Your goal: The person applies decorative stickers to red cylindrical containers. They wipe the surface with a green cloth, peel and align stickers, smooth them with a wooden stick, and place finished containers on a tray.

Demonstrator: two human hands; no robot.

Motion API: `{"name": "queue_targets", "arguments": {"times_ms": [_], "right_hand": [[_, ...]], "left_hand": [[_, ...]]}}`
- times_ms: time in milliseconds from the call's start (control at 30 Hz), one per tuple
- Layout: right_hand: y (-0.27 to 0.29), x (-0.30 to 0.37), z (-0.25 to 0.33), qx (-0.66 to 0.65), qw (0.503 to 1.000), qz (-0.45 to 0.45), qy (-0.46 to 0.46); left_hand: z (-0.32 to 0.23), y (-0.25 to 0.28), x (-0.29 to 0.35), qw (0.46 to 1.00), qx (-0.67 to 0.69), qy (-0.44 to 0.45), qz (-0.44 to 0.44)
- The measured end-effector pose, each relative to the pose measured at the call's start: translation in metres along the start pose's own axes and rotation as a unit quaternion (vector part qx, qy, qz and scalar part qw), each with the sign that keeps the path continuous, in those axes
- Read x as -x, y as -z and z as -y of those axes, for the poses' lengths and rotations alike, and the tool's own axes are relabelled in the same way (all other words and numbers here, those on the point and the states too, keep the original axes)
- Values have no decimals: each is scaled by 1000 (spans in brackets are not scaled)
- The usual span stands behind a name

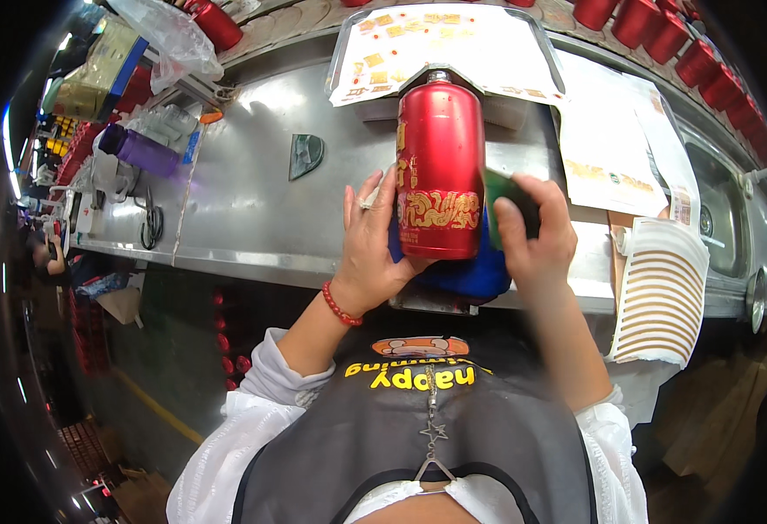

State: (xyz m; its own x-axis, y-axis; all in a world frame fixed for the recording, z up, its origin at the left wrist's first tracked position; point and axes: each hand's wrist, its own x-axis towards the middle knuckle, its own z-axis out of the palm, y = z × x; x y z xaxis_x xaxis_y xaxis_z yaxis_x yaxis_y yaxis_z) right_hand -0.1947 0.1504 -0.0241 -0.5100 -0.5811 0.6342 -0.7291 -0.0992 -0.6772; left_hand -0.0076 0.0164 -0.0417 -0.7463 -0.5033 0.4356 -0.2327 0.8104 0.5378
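A glossy red bottle (441, 157) with a gold dragon band and gold lettering lies in front of me, its narrow silver neck pointing away. Blue cloth (466, 278) shows beneath its near end. My left hand (373, 240) steadies the bottle's lower left side, thumb by the base and fingers stretched along the side; a small white wrap is on one finger. In my right hand (536, 231) is a flat green scraper (495, 210), gripped between thumb and fingers with its edge close to the bottle's right side. Whether it touches the bottle, I cannot tell.
A tray (335, 65) bearing sheets of gold and red decals stands behind the bottle. A dark translucent scraper (306, 155) lies on the metal table (252, 205). Left are a purple bottle (139, 150) and cables; right, paper sheets (606, 144), striped gold decals (663, 293) and a sink (724, 210).
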Motion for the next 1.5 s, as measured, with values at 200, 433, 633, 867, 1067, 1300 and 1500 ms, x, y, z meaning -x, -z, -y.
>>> {"name": "queue_targets", "arguments": {"times_ms": [200,433,633,867,1067,1300,1500], "right_hand": [[30,-46,5,-227,931,287,3],[33,-41,36,-204,918,334,59],[25,-34,43,-119,935,301,145],[10,-32,31,-32,962,184,202],[16,-31,27,22,981,129,143],[18,-24,29,-13,982,134,134],[23,-21,29,-217,935,101,-261]], "left_hand": [[-17,15,-9,995,-92,-28,0],[-7,10,-2,997,-70,-2,-10],[-19,22,-14,989,-138,-45,-6],[-9,7,-6,998,-66,4,1],[-17,14,-13,997,-63,-38,-30],[-6,7,-8,998,-64,3,13],[-18,19,-13,996,-82,-33,-30]]}}
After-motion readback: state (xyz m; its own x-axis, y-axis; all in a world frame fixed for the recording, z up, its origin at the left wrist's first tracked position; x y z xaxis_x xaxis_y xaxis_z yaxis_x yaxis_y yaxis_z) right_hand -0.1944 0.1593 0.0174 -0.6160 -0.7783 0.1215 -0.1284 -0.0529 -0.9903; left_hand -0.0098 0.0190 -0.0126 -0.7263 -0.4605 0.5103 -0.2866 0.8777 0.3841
